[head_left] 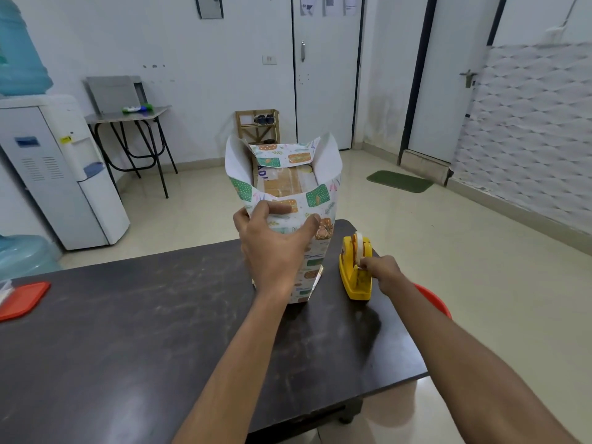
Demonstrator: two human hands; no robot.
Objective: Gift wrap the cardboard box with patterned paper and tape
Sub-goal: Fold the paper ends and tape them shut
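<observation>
The cardboard box (pixel 283 182) stands upright on the dark table (pixel 128 331), wrapped around its sides in patterned paper (pixel 315 200). The paper's top flaps stand up unfolded, so the box's brown top shows between them. My left hand (pixel 275 248) presses the near side of the paper, thumb and fingers spread over the upper edge. Just right of the box sits a yellow tape dispenser (pixel 354 274) with a roll of clear tape. My right hand (pixel 382 272) pinches the tape end at the dispenser's front.
An orange lid (pixel 22 299) lies at the table's left edge. A red object (pixel 432 301) peeks out beyond the table's right edge, behind my right forearm. A water dispenser (pixel 61 174) and a folding table (pixel 128 123) stand on the floor behind.
</observation>
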